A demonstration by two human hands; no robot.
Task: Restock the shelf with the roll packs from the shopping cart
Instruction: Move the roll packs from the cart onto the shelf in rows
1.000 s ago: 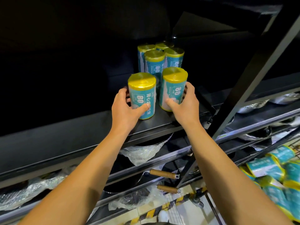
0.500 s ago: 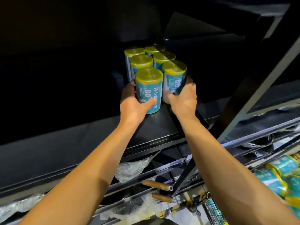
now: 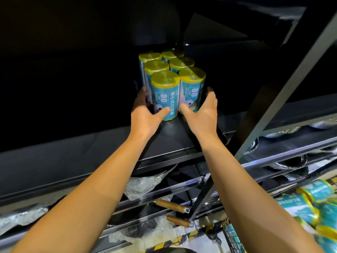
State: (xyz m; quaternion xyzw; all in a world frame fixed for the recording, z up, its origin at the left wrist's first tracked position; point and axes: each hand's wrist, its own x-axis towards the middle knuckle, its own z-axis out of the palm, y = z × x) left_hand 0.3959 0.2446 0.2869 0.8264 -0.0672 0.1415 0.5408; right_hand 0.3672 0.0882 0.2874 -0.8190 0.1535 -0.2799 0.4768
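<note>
Roll packs (image 3: 171, 77) standing clustered upright on dark metal shelf (image 3: 102, 152), left hand (image 3: 145, 114) gripping front-left pack (image 3: 165, 95), right hand (image 3: 202, 114) spreading wide beside front-right pack (image 3: 191, 88), more packs lying in cart (image 3: 235, 236) lower right.

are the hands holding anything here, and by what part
The left hand grips the front-left roll pack low on its side. The right hand looks open beside the front-right roll pack.

On the dark shelf (image 3: 91, 157), bare board lies open left of and in front of the six upright roll packs (image 3: 169, 77), while the slanted metal upright (image 3: 284, 88) crosses close on their right, narrowing access there.
</note>
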